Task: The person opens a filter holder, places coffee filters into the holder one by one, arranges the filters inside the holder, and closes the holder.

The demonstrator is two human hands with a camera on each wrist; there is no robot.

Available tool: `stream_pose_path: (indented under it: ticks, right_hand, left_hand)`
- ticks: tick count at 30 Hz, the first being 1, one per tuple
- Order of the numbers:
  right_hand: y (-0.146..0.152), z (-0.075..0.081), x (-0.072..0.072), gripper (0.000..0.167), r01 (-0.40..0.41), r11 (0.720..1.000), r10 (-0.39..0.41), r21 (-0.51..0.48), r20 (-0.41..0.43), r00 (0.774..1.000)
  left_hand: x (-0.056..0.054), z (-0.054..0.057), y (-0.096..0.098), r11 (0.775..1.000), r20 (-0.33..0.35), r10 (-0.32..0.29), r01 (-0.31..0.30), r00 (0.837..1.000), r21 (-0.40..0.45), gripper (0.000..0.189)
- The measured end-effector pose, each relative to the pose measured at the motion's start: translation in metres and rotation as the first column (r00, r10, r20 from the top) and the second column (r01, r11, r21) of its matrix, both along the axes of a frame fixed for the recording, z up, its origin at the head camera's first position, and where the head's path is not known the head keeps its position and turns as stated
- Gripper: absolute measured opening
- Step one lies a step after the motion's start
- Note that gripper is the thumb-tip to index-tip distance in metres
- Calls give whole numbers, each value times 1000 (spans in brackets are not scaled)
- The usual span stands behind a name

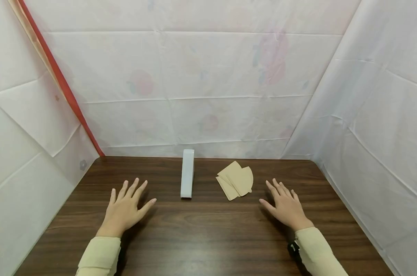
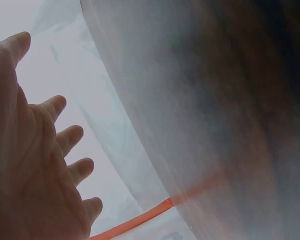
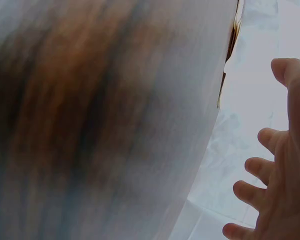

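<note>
My left hand [image 1: 125, 211] is over the left part of the table, fingers spread and holding nothing. On the other side, my right hand [image 1: 285, 205] is held the same way, palm down. Between them stands a long, narrow white box-like piece [image 1: 187, 174], its kind not clear. A few flat tan paper or card pieces [image 1: 241, 180], one with a rounded end, overlap to its right, nearest my right hand. In the left wrist view the fingers [image 2: 72, 139] look apart from the tabletop. The right wrist view also shows extended fingers [image 3: 260, 167].
The dark wood-grain table [image 1: 208, 234] ends at a back edge against a pale hanging sheet [image 1: 194, 76]. More sheeting [image 1: 384, 134] encloses the right side, and the left likewise. A red strip [image 1: 63, 82] runs down the left back corner.
</note>
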State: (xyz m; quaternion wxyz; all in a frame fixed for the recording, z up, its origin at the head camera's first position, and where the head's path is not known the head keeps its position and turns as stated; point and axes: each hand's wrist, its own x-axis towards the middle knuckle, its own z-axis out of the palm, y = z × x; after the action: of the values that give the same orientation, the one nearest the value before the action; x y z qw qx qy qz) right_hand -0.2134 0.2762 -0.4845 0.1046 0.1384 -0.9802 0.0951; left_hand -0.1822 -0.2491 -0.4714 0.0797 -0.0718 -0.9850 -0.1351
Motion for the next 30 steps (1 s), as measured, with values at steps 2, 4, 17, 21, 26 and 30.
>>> stream_pose_path:
  ticks: [2,4,17,21,26,30]
  right_hand:
    - [0,0,0,77,-3,1000,3,2,-1,1000]
    - [-1,0,-1,77,-7,1000,7,3,-3,1000]
    - [-9,13,1,76,-54,998,54,-14,-22,998]
    - [-14,14,1,75,-69,997,69,-20,-27,997]
    - [-24,18,1,73,-101,995,100,-29,-20,995]
    - [-32,19,1,72,-123,992,122,-33,-21,992]
  left_hand:
    - [0,1,1,1000,5,-1,1,1000,-1,80]
    - [-1,2,2,1000,8,-5,5,1000,-1,80]
    - [-7,10,6,1000,14,-29,29,999,5,81]
    - [-11,14,7,999,18,-41,41,999,-6,82]
    - [-14,15,8,998,7,-65,65,998,-17,80]
    - [-19,15,9,996,-8,-89,89,996,-26,80]
